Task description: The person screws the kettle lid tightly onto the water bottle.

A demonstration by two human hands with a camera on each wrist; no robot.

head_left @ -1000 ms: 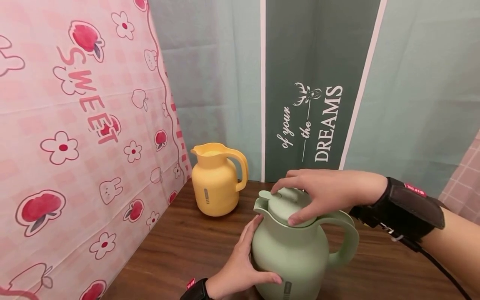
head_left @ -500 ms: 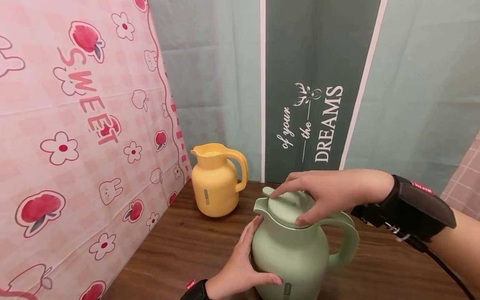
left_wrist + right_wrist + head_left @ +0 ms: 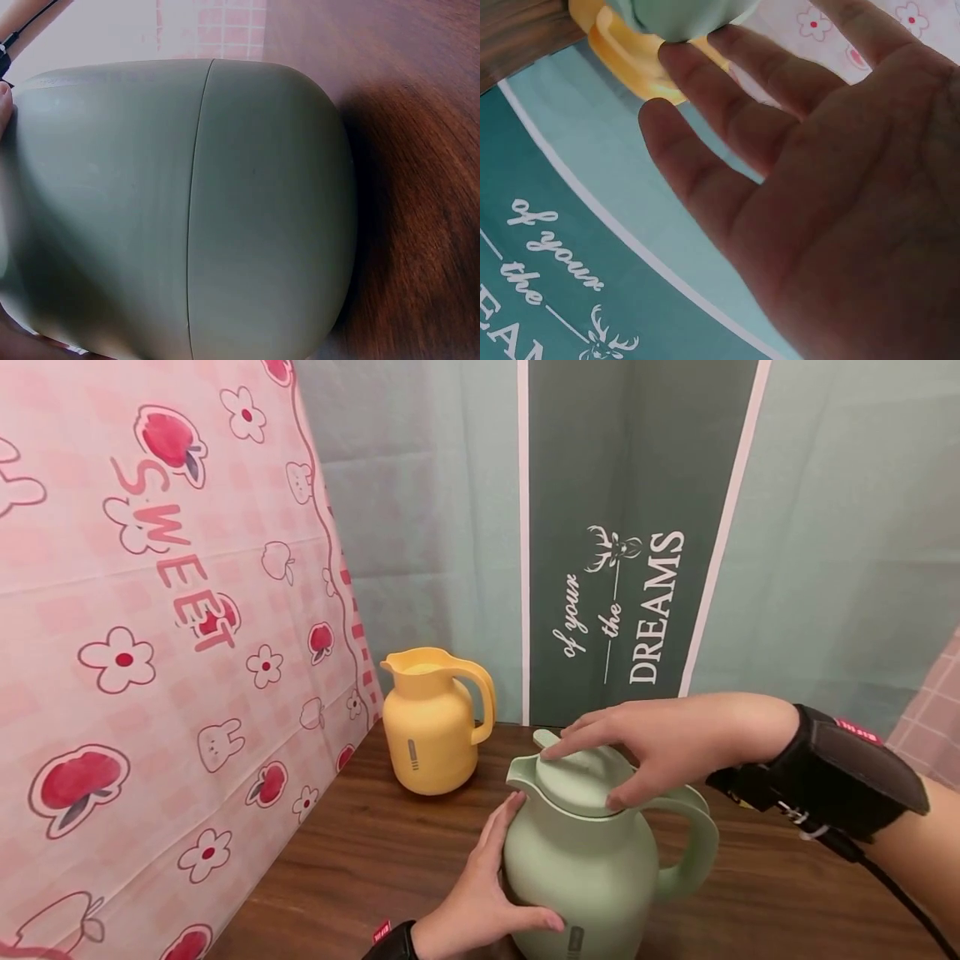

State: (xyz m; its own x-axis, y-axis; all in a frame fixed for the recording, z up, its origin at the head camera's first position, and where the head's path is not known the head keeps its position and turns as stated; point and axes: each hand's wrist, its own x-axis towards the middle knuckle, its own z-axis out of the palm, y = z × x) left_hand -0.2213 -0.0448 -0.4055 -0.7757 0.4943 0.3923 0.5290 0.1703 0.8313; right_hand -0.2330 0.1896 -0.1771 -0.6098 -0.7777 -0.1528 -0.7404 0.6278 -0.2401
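A pale green thermos jug (image 3: pixel 581 868) stands upright on the wooden table, its spout to the left and handle to the right. My left hand (image 3: pixel 480 893) holds its body from the left, thumb across the front. Seated in the jug's mouth is a round green lid (image 3: pixel 576 783) with a small tab at its back left. Over it, my right hand (image 3: pixel 663 739) spans the lid, thumb at the near edge and fingertips toward the far left edge. The left wrist view is filled by the jug's seamed body (image 3: pixel 187 202).
Behind and to the left stands a yellow jug (image 3: pixel 429 731). A pink printed cloth (image 3: pixel 172 693) hangs along the left side, and a green curtain (image 3: pixel 420 527) closes off the back. A black cable (image 3: pixel 892 885) runs from the right wrist strap.
The lid has turned slightly clockwise, its tab swinging from the left toward the back. My right hand has shifted a little to the right with it; the left hand keeps its place.
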